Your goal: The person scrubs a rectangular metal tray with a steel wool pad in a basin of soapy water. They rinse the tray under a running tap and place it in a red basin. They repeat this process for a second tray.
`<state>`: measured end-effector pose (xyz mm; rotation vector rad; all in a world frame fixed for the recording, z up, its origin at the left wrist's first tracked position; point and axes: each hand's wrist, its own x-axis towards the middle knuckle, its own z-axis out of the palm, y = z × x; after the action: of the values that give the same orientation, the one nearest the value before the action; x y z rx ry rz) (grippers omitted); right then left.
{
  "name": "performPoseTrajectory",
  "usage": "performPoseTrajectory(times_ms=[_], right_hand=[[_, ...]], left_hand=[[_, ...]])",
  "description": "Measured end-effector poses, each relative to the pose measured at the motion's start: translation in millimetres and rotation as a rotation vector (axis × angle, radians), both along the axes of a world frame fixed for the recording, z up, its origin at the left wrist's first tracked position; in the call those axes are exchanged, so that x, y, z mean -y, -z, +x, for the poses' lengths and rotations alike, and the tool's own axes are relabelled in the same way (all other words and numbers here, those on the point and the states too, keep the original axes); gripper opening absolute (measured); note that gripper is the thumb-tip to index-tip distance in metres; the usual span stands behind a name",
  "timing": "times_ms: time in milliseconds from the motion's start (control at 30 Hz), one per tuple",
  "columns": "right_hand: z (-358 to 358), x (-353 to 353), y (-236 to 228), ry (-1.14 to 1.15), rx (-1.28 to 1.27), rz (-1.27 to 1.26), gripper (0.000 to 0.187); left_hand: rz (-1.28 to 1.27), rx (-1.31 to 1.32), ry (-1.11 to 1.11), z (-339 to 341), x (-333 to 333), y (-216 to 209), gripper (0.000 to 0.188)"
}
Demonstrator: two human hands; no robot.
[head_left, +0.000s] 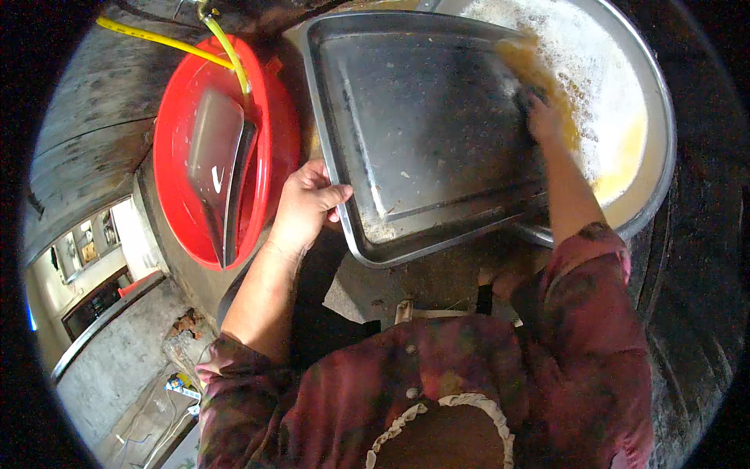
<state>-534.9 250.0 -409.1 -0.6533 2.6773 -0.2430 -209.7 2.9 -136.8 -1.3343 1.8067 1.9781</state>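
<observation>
A large dark rectangular baking tray (pixel 422 117) lies tilted before me, its right end dipping into a wide metal basin (pixel 666 148) of foamy, brownish water. My left hand (pixel 306 202) grips the tray's left rim, with the thumb over the edge. At the tray's right end, my right hand (pixel 544 121) bends over the wet surface, its fingers closed around something dark and blurred that I cannot make out. Brown-yellow suds (pixel 519 56) lie beside those fingers, and white foam (pixel 590 51) covers much of the water.
On the left stands a red plastic tub (pixel 173 187) with metal trays (pixel 215 129) leaning in it. A yellow hose (pixel 160 41) runs over its rim. A grey wall (pixel 86 156) rises at far left; cables (pixel 160 422) lie at lower left.
</observation>
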Motion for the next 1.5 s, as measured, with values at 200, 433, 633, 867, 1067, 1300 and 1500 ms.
performPoseTrajectory(times_ms=[200,433,633,867,1067,1300,1500], right_hand=[[1,-62,-2,0.299,0.206,0.095,0.042],[24,119,-42,-0.236,-0.198,-0.282,0.037],[109,236,-145,-0.433,0.022,-0.529,0.039],[186,125,-161,-1.000,0.181,-0.746,0.023],[161,46,-165,-0.804,0.814,-0.367,0.028],[25,-122,-19,-0.661,0.146,-0.047,0.028],[34,-74,30,-0.090,0.032,0.287,0.033]], left_hand=[[0.017,-0.001,-0.018,4,0,3,0.015],[0.035,0.021,0.034,2,-2,9,0.015],[0.049,0.031,0.077,-3,-3,12,0.014],[-0.007,-0.003,0.050,-2,-6,13,0.010],[-0.032,0.070,0.043,-5,-9,10,0.013],[-0.127,0.002,-0.069,-12,6,-4,0.017],[-0.221,-0.106,-0.076,-17,16,-32,0.028]])
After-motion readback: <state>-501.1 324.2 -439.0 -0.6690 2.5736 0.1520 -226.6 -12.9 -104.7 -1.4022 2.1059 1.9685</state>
